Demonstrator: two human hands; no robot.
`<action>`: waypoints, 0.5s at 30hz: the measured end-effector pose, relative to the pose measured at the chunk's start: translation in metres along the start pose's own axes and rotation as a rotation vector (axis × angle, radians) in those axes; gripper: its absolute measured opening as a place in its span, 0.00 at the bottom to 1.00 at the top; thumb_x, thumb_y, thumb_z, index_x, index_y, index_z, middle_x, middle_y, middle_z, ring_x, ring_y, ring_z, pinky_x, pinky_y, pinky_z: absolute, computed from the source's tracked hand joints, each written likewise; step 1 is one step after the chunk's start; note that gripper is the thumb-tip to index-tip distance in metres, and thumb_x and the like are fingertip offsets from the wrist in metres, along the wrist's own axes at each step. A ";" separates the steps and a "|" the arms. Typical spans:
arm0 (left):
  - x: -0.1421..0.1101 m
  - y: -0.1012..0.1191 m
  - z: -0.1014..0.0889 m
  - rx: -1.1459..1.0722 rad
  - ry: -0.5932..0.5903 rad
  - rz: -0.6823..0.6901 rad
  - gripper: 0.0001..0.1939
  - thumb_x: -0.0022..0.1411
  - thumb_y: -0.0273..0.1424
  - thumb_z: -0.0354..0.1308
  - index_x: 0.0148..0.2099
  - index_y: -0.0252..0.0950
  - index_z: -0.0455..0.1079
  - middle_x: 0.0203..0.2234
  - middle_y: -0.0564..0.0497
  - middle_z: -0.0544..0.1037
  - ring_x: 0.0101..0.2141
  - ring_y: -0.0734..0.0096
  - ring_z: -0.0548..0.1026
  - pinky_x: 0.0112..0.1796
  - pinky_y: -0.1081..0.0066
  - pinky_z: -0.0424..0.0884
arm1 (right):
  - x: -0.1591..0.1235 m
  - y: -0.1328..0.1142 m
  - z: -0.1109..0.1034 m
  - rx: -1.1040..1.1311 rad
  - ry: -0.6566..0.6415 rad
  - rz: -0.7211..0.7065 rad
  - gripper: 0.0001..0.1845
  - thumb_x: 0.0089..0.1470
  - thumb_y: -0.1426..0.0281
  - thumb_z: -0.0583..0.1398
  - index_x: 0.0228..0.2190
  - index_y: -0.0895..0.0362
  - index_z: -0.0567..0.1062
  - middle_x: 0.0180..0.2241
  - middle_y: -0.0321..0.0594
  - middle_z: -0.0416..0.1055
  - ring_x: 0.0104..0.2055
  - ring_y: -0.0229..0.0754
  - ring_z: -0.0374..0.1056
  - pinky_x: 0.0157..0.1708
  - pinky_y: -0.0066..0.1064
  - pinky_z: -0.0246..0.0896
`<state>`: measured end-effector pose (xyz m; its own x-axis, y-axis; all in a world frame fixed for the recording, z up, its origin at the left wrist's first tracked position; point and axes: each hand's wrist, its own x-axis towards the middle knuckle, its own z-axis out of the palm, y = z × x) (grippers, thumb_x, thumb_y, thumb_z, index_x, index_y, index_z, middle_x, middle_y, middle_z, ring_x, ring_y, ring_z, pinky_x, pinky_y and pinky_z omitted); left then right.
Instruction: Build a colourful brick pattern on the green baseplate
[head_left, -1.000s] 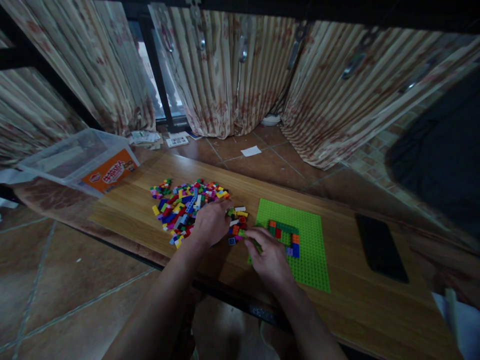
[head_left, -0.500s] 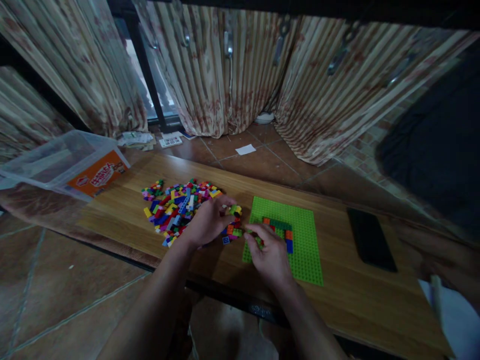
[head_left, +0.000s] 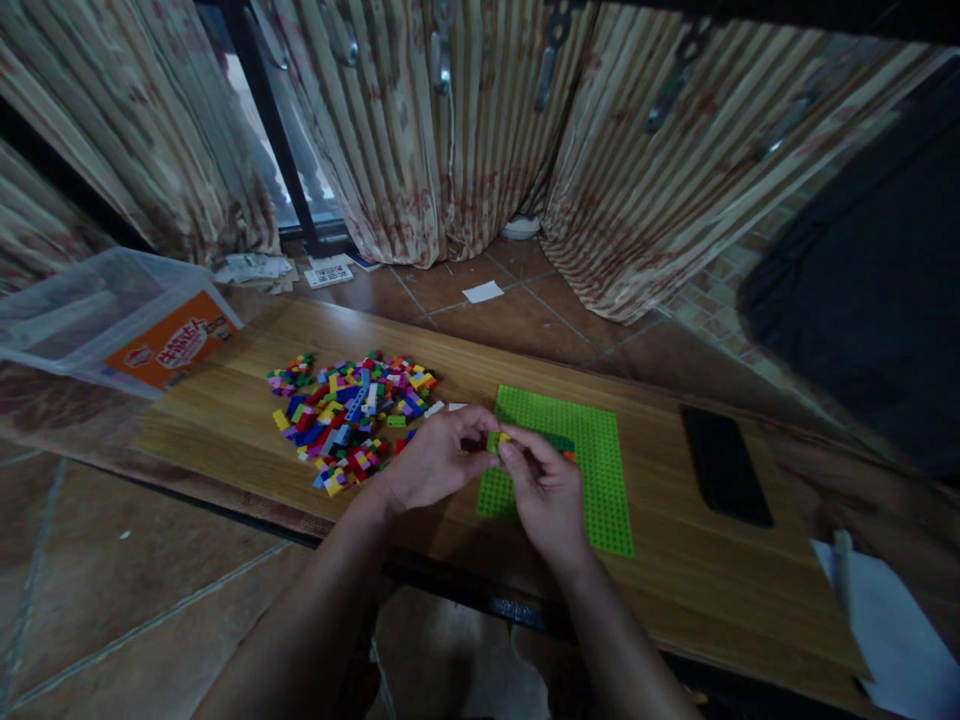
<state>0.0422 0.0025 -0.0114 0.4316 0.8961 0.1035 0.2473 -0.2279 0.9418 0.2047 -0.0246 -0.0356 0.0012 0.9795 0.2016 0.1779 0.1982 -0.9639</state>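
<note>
Over the left edge of the green baseplate (head_left: 607, 480), my two hands meet fingertip to fingertip. My left hand (head_left: 435, 460) pinches a small lime-green toy brick (head_left: 493, 441). A small yellow brick (head_left: 505, 437) touches it, gripped by the closed thumb and fingers of my right hand (head_left: 551, 490). Whether the two bricks are joined is too small to tell. Behind my right hand, a dark green row of bricks (head_left: 559, 441) and an orange bit show on the baseplate; the rest of that build is hidden. Left of my hands spreads a pile of mixed coloured bricks (head_left: 352, 405).
A clear plastic bin (head_left: 112, 300) with an orange label stands at the table's left end. On the wooden table (head_left: 660, 590), a black phone (head_left: 726, 465) lies right of the baseplate. White paper (head_left: 892, 630) is at the right end. Striped curtains (head_left: 480, 150) hang behind.
My hands have come together. The left moved right with the lime-green and yellow pieces, and the right hand's fingers now close on the yellow one. The view has shifted slightly.
</note>
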 end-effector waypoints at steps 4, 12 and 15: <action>0.000 -0.001 0.001 0.011 -0.012 -0.010 0.07 0.58 0.26 0.59 0.41 0.34 0.68 0.30 0.54 0.72 0.32 0.75 0.71 0.35 0.74 0.68 | 0.004 -0.003 -0.002 0.130 0.021 0.130 0.11 0.56 0.60 0.61 0.35 0.53 0.80 0.26 0.34 0.74 0.27 0.35 0.68 0.28 0.27 0.63; 0.000 0.000 0.004 0.016 0.007 -0.018 0.07 0.56 0.26 0.60 0.38 0.34 0.67 0.29 0.53 0.73 0.31 0.74 0.73 0.32 0.74 0.68 | 0.007 -0.004 0.002 0.304 -0.018 0.308 0.17 0.49 0.54 0.65 0.30 0.56 0.77 0.17 0.28 0.63 0.18 0.31 0.54 0.18 0.25 0.48; -0.001 -0.001 0.007 -0.013 -0.028 -0.014 0.06 0.57 0.26 0.60 0.38 0.33 0.67 0.27 0.53 0.74 0.29 0.74 0.73 0.30 0.75 0.67 | 0.005 -0.003 0.000 0.305 -0.009 0.315 0.15 0.46 0.57 0.68 0.29 0.56 0.78 0.17 0.29 0.64 0.18 0.31 0.55 0.18 0.24 0.49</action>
<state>0.0479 -0.0005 -0.0150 0.4526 0.8880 0.0809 0.2423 -0.2098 0.9472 0.2040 -0.0201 -0.0322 -0.0004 0.9938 -0.1109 -0.1286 -0.1100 -0.9856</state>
